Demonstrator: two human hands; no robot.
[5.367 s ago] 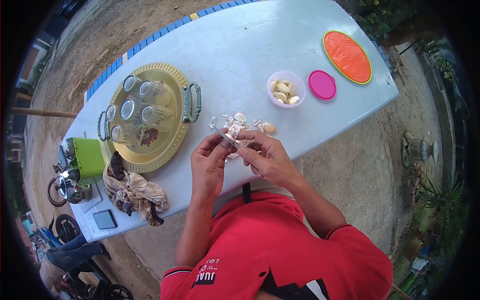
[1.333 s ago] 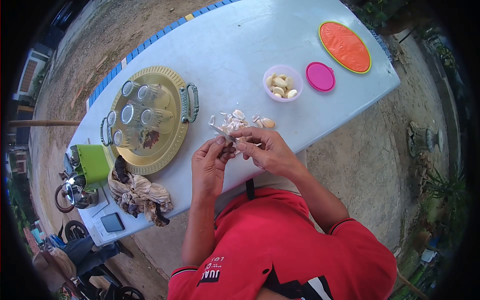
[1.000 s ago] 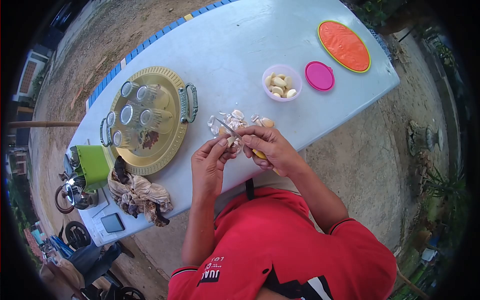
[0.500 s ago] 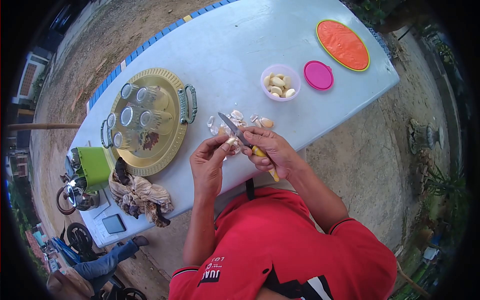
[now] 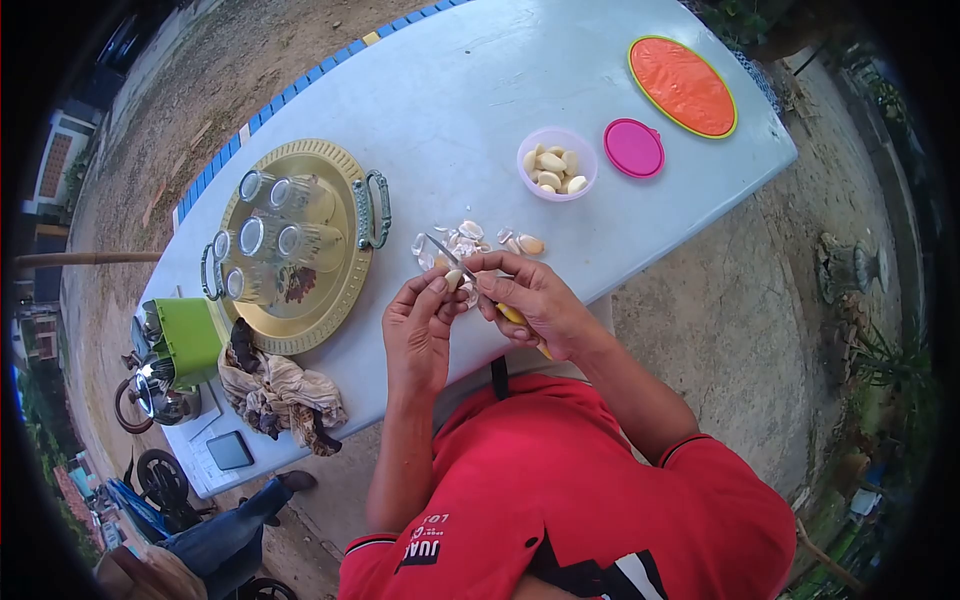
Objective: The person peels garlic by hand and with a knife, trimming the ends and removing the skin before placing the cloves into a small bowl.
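Between the thumb and fingers of my left hand [image 5: 418, 315] is a garlic clove [image 5: 454, 279], partly covered by the fingertips. My right hand [image 5: 535, 305] is closed around the yellow handle of a small knife [image 5: 512, 314], its blade pointing up and left, close by the clove. Just beyond both hands lie scattered garlic skins [image 5: 464, 238] on the table. An unpeeled clove [image 5: 530, 244] rests at the right of that pile. Farther off, a pale pink bowl [image 5: 526, 182] holds several peeled cloves.
A pink lid [image 5: 634, 148] and an orange lid [image 5: 684, 87] lie on the white table [image 5: 450, 90]. To the left, a gold tray [image 5: 325, 325] carries several upturned glasses, near a crumpled cloth [image 5: 285, 390], a green container [image 5: 190, 340] and a phone [image 5: 230, 450]. A seated person's leg [image 5: 240, 520] shows lower left.
The knife has turned, so its blade now looks narrower and lies lower beside the clove. My left hand has shifted slightly, and more of the clove's pale side shows.
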